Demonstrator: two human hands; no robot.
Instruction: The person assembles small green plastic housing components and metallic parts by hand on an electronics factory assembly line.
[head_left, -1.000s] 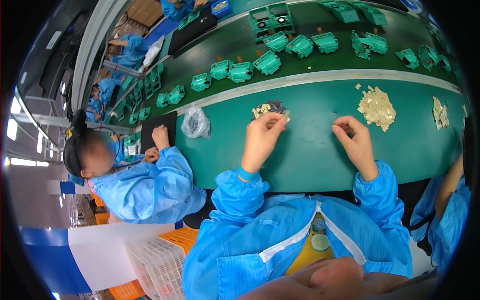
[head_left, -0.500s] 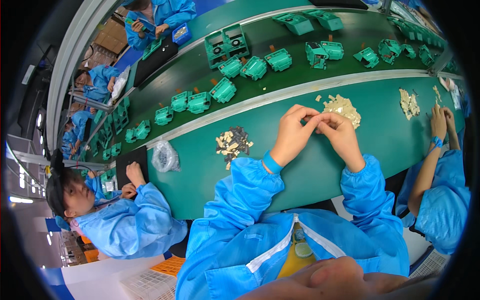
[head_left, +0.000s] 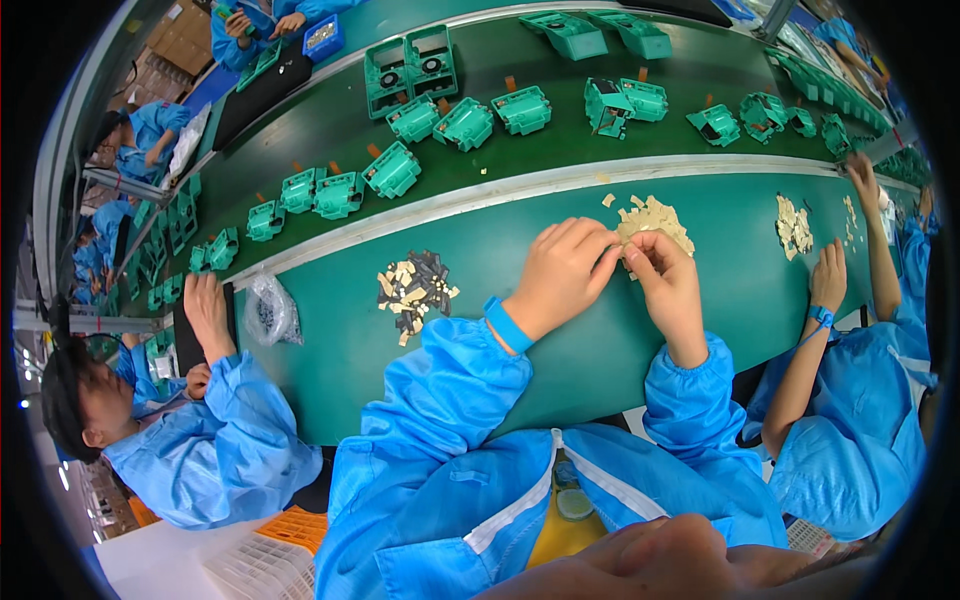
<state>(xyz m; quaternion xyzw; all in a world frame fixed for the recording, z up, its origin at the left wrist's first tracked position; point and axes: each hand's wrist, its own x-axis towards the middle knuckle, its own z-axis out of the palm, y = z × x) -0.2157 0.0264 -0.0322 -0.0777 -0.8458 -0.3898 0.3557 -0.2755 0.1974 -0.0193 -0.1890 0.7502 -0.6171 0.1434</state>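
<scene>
My left hand (head_left: 565, 272), with a blue band at its wrist, is closed in a pinch above the green work table (head_left: 560, 375). Fingertip to fingertip with it, my right hand (head_left: 664, 290) is also pinched. Whatever lies between the fingertips is too small and too covered to name. Just beyond them is a pile of small cream-coloured flat pieces (head_left: 662, 222), partly hidden by my fingers. To the left of my hands lies a mixed pile of black and cream small pieces (head_left: 425, 283).
Beyond a pale rail (head_left: 400, 215), green plastic housings (head_left: 465, 124) stand on a dark green belt. A clear plastic bag (head_left: 272, 310) lies at the left. Co-workers sit on both sides; another cream pile (head_left: 794, 226) is by the right one.
My view has swung, so the scene sits further left. My hands stay together at the fingertips. The left co-worker's hand has moved toward the belt; at the right, another person's arm reaches to the rail.
</scene>
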